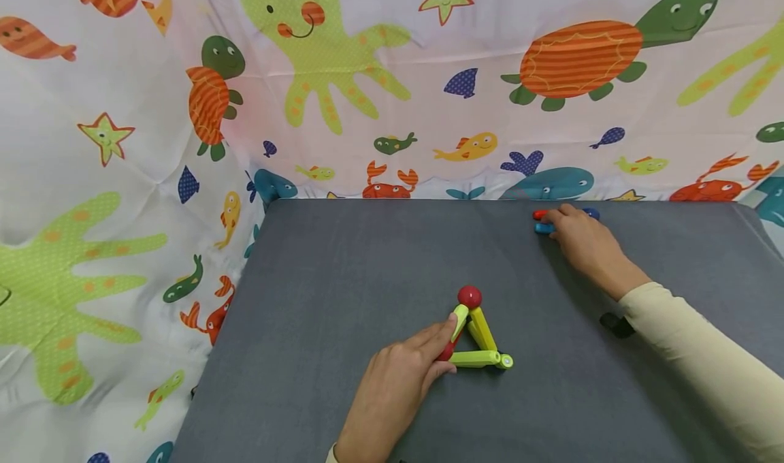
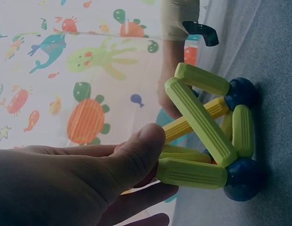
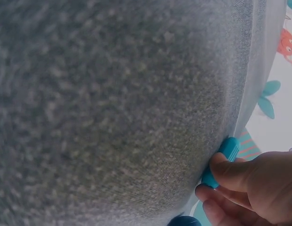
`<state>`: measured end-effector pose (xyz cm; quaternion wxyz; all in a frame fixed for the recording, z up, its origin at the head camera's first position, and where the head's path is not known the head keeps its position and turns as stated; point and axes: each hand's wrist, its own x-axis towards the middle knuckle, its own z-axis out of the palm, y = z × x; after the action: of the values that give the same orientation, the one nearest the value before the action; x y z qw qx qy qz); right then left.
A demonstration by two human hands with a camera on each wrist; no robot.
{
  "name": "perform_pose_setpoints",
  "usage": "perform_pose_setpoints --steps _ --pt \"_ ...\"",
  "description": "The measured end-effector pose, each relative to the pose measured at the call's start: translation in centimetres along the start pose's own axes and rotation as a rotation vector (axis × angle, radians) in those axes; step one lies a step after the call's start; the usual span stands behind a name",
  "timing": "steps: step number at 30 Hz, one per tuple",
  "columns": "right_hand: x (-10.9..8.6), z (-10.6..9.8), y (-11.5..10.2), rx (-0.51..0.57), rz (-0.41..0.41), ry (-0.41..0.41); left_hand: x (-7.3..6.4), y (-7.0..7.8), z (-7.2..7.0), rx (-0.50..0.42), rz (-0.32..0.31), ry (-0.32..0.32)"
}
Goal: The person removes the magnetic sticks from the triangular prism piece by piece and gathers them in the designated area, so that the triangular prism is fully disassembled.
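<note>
My left hand (image 1: 398, 374) holds a small frame of magnetic building sticks, pinching it at a red ball (image 1: 446, 352) between thumb and fingers. Yellow and lime sticks (image 1: 482, 329) form the frame, and another red ball (image 1: 469, 296) tops its far corner. In the left wrist view, dark blue balls (image 2: 244, 179) join the lower sticks close to the cloth. At the table's back right, my right hand (image 1: 588, 245) pinches a light-blue magnetic stick (image 3: 230, 147) between thumb and fingers. A red stick (image 1: 539, 214) and a dark blue ball (image 1: 591, 213) lie right by it, partly covered by the hand.
A grey cloth (image 1: 318, 299) covers the table. Behind and to the left hangs a white curtain (image 1: 202, 0) printed with sea animals. The black wrist strap piece (image 1: 616, 325) shows below the right sleeve (image 1: 692, 354).
</note>
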<state>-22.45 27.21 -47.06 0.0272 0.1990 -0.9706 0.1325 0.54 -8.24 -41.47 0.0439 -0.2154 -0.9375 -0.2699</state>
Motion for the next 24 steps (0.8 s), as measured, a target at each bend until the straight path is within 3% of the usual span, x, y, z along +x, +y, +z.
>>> perform_pose_setpoints --steps 8,17,24 --pt "-0.1 -0.2 0.0 -0.003 0.002 0.002 -0.1 0.2 -0.2 0.001 -0.004 -0.003" --pt "-0.5 -0.8 0.1 -0.061 -0.029 0.067 0.0 0.1 -0.1 -0.002 -0.004 -0.006" --pt "-2.2 -2.1 -2.0 -0.077 -0.064 0.119 0.0 0.2 -0.1 -0.004 -0.011 -0.014"
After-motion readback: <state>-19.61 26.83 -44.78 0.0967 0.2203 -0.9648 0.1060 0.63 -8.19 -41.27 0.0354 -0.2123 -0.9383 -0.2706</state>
